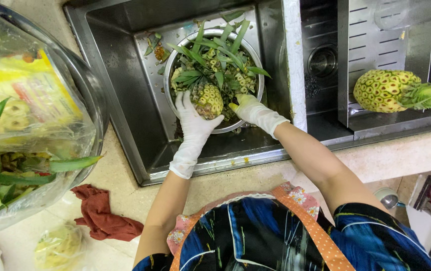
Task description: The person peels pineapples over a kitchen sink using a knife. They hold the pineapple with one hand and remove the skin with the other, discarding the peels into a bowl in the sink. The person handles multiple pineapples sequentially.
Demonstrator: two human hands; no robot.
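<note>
A partly peeled yellow pineapple with a green leafy crown (206, 98) is held over a round stainless-steel bowl filled with green leaves and peel scraps (248, 55), which sits in the steel sink basin (120, 75). The pineapple lies at the bowl's 6 o'clock edge. The left hand in a white glove (191, 118) is wrapped around the fruit's lower side, at about 8 o'clock from it, grasping it firmly. The right hand in a white glove (248, 109) is closed at the fruit's 3 o'clock; a small dark tip shows by its fingers, but whether a tool is gripped cannot be told.

For the trimming to be done well, the fruit is best kept steady above the bowl so that scraps fall inside, and the holding fingers kept away from the worked edge.

A second peeled yellow pineapple with a short green top (388, 90) rests on the slotted steel drain rack (371, 45) at 3 o'clock, well apart. A crumpled rust-red cloth (102, 213) lies on the counter at 8 o'clock.
</note>
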